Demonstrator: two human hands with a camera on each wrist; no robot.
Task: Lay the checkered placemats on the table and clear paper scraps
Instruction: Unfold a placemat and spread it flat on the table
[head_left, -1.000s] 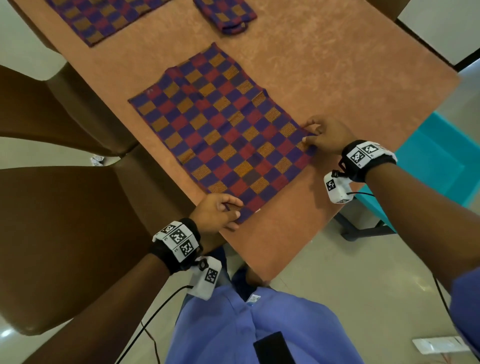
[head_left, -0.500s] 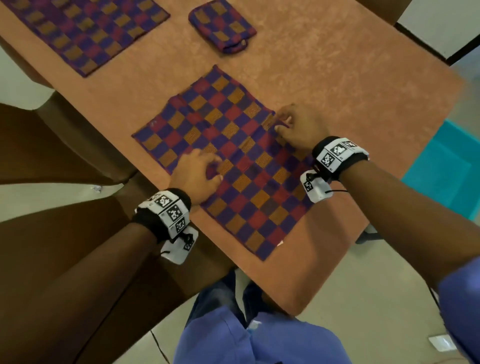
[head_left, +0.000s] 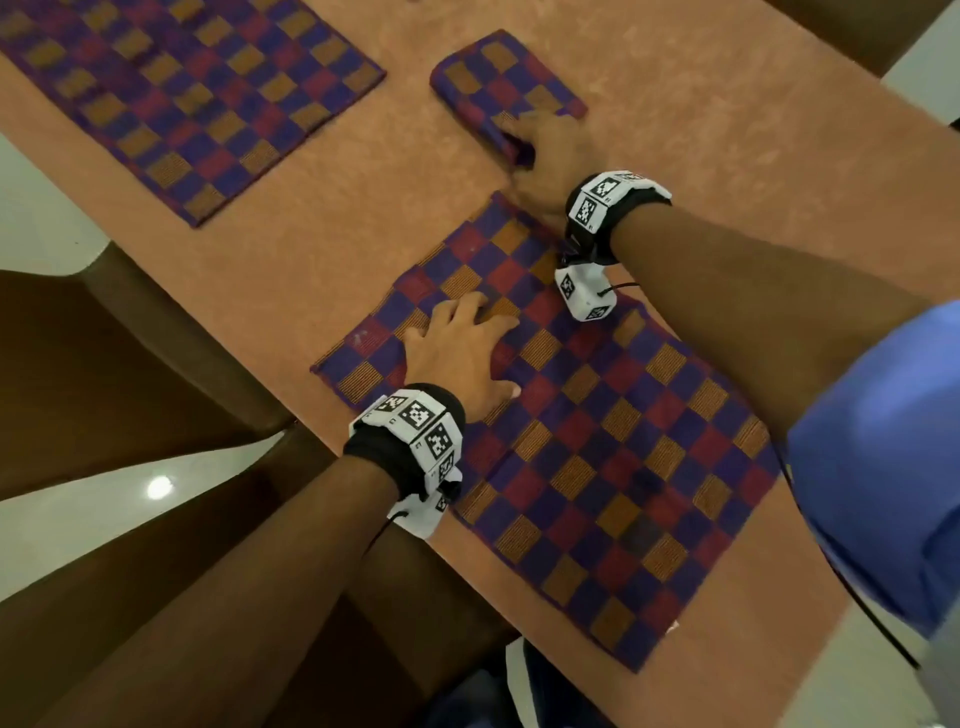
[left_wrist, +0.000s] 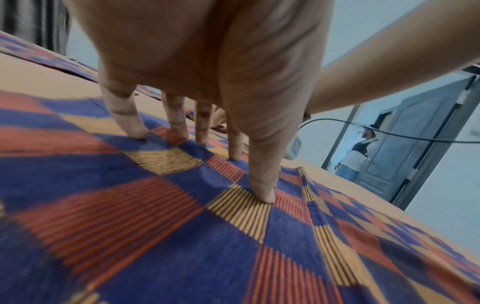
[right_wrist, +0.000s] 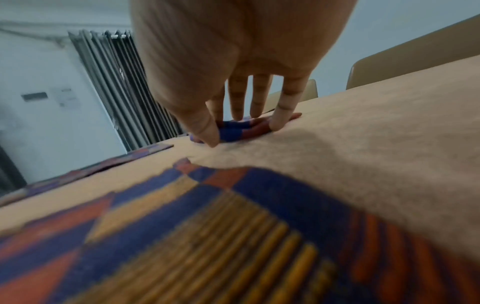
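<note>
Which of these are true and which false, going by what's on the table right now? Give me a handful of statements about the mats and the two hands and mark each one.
1. The left hand lies with straight fingers on the near placemat. True.
2. The right hand is on that same mat. False: it reaches past it to the folded placemat, fingers on top and thumb at its near edge.
3. A second placemat lies spread flat farther along the table. True.
4. The folded placemat lies on top of the near placemat. False: bare table shows between them.
5. The left hand pinches a corner of the near placemat. False: its fingertips press down on the mat's surface.
</note>
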